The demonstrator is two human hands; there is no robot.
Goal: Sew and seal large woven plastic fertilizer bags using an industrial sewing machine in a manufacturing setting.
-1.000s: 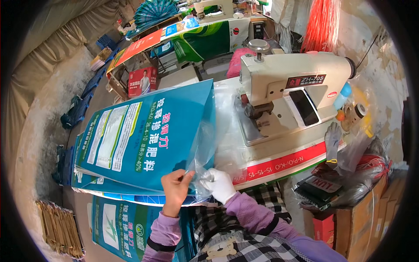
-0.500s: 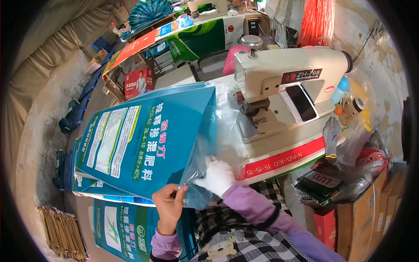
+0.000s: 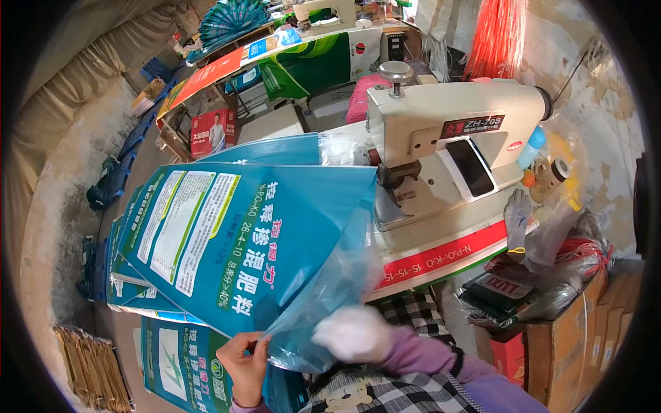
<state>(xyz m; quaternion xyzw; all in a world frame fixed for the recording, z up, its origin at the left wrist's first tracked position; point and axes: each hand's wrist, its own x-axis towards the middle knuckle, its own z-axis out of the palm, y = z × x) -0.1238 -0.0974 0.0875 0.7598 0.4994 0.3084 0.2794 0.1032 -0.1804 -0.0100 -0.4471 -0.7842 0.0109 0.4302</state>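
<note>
A large teal printed sack (image 3: 317, 220) lies slantwise on a stack of similar sacks, its far right corner reaching the sewing machine (image 3: 468, 103). From its right side a clear plastic liner (image 3: 330, 292) sticks out, crinkled. My bare left hand (image 3: 246, 365) pinches the near corner of the sack and liner between thumb and fingers. Beside the liner's near end is my right hand (image 3: 354, 334) in a white glove. Motion smears its fingers, so its grip does not show.
A smartphone (image 3: 470, 167) lies on the machine's bed. To the right are a grey glove (image 3: 516, 220), plastic-wrapped goods and cardboard boxes (image 3: 571, 344). More teal sacks (image 3: 182, 361) lie low at the left. A red box (image 3: 213, 132) stands behind the stack.
My left hand has drawn the sack's corner down and toward me, with the sack sliding along and its far corner now at the machine. My gloved right hand has moved nearer too.
</note>
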